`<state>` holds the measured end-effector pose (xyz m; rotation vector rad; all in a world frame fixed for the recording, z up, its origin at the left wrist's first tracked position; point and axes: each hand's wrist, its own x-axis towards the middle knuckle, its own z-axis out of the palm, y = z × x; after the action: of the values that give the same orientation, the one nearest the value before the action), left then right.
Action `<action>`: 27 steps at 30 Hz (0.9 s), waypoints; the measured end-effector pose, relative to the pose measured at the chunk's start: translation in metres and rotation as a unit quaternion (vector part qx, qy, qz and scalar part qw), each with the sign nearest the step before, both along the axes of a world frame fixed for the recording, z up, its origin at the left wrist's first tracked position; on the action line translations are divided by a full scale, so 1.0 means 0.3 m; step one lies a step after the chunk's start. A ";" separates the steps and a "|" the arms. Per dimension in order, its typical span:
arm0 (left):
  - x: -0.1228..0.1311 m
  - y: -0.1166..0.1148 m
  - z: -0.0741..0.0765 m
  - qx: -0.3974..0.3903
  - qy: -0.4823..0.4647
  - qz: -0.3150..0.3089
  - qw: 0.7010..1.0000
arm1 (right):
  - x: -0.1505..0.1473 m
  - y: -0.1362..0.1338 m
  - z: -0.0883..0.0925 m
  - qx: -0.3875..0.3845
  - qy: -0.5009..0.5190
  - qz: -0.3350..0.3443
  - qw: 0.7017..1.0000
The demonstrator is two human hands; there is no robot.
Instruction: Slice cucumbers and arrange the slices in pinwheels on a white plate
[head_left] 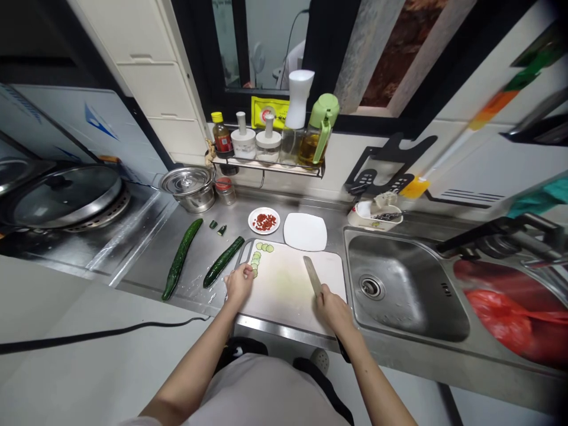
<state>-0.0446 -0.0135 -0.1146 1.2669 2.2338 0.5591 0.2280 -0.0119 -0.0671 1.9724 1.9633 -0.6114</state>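
My left hand is at the left edge of the white cutting board, thumb and fingers pinched at the near end of a bent row of thin cucumber slices. My right hand grips a kitchen knife by its handle, with the blade pointing away from me over the board's right half. To the left of the board lies a cucumber with a cut end, and further left a longer cucumber. Two small cucumber ends rest behind them.
Behind the board stand a plate of chopped red pieces and a white square plate. A steel sink adjoins on the right. A lidded pot is back left, below a rack of seasonings. A covered pan sits far left.
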 end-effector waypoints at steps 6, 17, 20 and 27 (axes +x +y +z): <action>-0.019 0.008 -0.010 -0.008 0.030 -0.003 1.000 | -0.002 0.002 0.009 -0.012 -0.002 0.000 1.000; -0.019 -0.003 -0.028 0.002 0.089 -0.023 0.996 | 0.005 0.003 -0.006 -0.009 0.007 -0.003 1.000; -0.014 0.005 -0.019 0.012 0.085 -0.021 0.996 | 0.000 0.004 -0.001 -0.012 0.008 -0.006 1.000; 0.043 0.140 0.029 0.036 0.085 -0.068 0.993 | -0.010 0.005 0.007 -0.020 0.012 -0.003 1.000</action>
<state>-0.0317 0.0285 -0.1060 1.5418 2.2577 0.4999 0.2250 -0.0104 -0.0650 1.9567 1.9442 -0.6748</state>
